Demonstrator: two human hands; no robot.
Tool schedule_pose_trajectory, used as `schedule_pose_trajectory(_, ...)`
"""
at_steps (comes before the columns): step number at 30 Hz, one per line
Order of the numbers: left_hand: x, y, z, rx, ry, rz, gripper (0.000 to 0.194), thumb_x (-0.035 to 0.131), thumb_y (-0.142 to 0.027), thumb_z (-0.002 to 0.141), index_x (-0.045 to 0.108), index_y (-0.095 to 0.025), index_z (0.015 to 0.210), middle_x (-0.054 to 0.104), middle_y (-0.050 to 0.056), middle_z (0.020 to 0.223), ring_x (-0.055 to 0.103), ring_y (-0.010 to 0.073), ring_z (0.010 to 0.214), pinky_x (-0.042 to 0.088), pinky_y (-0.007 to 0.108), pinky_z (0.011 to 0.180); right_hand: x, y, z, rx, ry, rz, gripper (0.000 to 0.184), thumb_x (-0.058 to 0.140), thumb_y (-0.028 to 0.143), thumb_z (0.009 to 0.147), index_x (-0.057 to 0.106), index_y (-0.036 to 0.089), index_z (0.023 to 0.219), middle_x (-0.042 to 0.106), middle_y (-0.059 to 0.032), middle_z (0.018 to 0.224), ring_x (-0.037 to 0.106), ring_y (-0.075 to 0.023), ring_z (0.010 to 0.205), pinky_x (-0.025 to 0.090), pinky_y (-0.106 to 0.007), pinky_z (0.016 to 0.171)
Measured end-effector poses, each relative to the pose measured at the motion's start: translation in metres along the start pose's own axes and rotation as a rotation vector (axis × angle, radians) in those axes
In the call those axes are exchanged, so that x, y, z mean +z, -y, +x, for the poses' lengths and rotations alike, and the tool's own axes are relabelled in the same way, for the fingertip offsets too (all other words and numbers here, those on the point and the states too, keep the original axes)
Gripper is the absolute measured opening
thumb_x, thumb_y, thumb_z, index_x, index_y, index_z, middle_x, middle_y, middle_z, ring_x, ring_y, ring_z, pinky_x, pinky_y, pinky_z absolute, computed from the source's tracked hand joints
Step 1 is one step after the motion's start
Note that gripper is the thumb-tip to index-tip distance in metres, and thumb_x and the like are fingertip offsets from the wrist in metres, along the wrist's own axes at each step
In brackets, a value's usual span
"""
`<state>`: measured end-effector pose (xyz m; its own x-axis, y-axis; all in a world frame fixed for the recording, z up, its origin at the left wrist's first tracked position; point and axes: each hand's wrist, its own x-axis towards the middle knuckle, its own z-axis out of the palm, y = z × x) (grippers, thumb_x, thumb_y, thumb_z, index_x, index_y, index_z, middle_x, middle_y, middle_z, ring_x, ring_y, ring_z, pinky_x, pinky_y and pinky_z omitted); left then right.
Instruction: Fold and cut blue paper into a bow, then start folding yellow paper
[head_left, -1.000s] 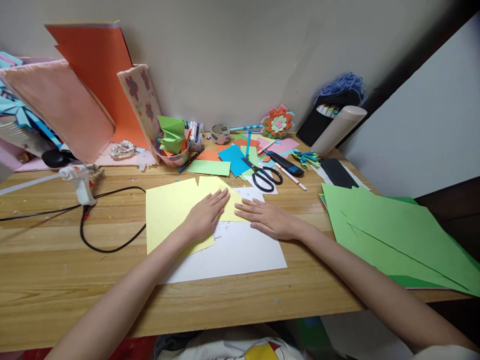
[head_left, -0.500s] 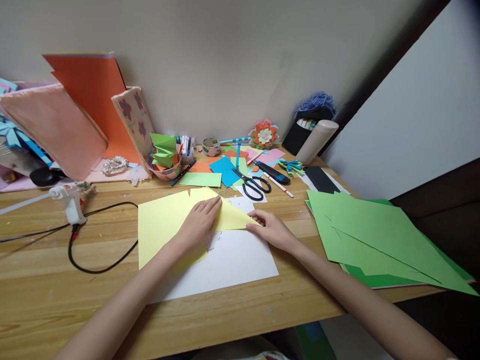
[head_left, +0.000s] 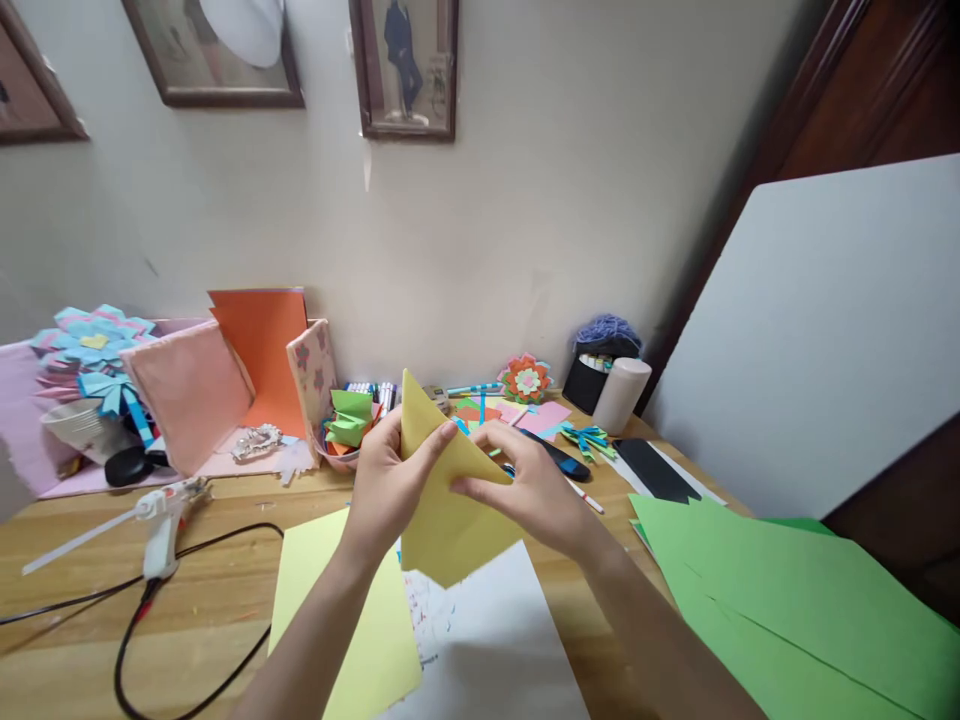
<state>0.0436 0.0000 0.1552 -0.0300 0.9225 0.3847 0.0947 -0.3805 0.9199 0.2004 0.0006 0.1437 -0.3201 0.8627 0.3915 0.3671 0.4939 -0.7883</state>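
A folded piece of yellow paper (head_left: 457, 530) is held up above the table between my two hands. My left hand (head_left: 394, 480) grips its left edge, thumb across the front and fingers behind. On the right side my right hand (head_left: 525, 490) pinches the same paper, thumb in front, the other fingers curled at its upper edge. Below lies another yellow sheet (head_left: 367, 640), flat and partly under my left forearm. Beside it a white sheet (head_left: 487, 640) carries small coloured scraps and marks. The scissors are mostly hidden behind my right hand.
A glue gun (head_left: 163, 525) with a black cord stands at left. Green sheets (head_left: 810, 600) lie at right near a black phone (head_left: 656, 470). Behind are a paper flower (head_left: 525, 380), a cutter knife (head_left: 559, 455), a tub of scraps (head_left: 349, 430) and a pink box (head_left: 187, 395).
The folded yellow paper has been lifted off the white sheet and is upright in both hands. My left hand went from pressing flat to gripping it. The view has tilted up, showing framed pictures.
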Motion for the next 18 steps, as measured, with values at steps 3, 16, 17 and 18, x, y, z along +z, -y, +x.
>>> schedule_pose_trajectory(3,-0.003,0.004,-0.005,-0.104,-0.054,-0.108,0.027,0.067,-0.039,0.071,0.059,-0.017,0.083,0.063,0.000,0.072,0.058,0.0126,0.063,0.043,0.019,0.051,0.012,-0.001,-0.001,0.090,0.055,0.055,0.022,0.056,0.037,0.082,0.054,0.018,0.071,0.057,0.0014,0.069,0.054,-0.0127,0.064,0.040,-0.022,0.052)
schedule_pose_trajectory(16,-0.006,0.024,0.003,-0.230,-0.152,-0.201,0.033,0.070,-0.043,0.066,0.060,-0.017,0.083,0.068,0.003,0.077,0.063,0.0163,0.063,0.048,0.023,0.052,0.006,-0.013,0.002,0.082,-0.032,-0.022,0.025,0.069,0.032,0.071,0.056,0.022,0.089,0.051,0.0065,0.055,0.046,-0.0105,0.052,0.035,-0.022,0.049)
schedule_pose_trajectory(17,-0.007,0.025,0.003,-0.228,-0.142,-0.192,0.033,0.071,-0.042,0.065,0.060,-0.017,0.084,0.069,0.003,0.079,0.064,0.0164,0.064,0.048,0.023,0.053,0.005,-0.013,0.002,0.077,-0.022,-0.022,0.024,0.069,0.031,0.072,0.056,0.022,0.090,0.050,0.0068,0.055,0.046,-0.0103,0.051,0.035,-0.022,0.049)
schedule_pose_trajectory(18,-0.007,0.025,0.003,-0.233,-0.121,-0.183,0.033,0.073,-0.039,0.063,0.061,-0.017,0.084,0.069,0.003,0.080,0.064,0.0168,0.065,0.049,0.023,0.054,0.005,-0.012,0.002,0.072,-0.015,-0.022,0.023,0.068,0.030,0.073,0.056,0.022,0.091,0.049,0.0072,0.054,0.045,-0.0101,0.051,0.034,-0.022,0.049)
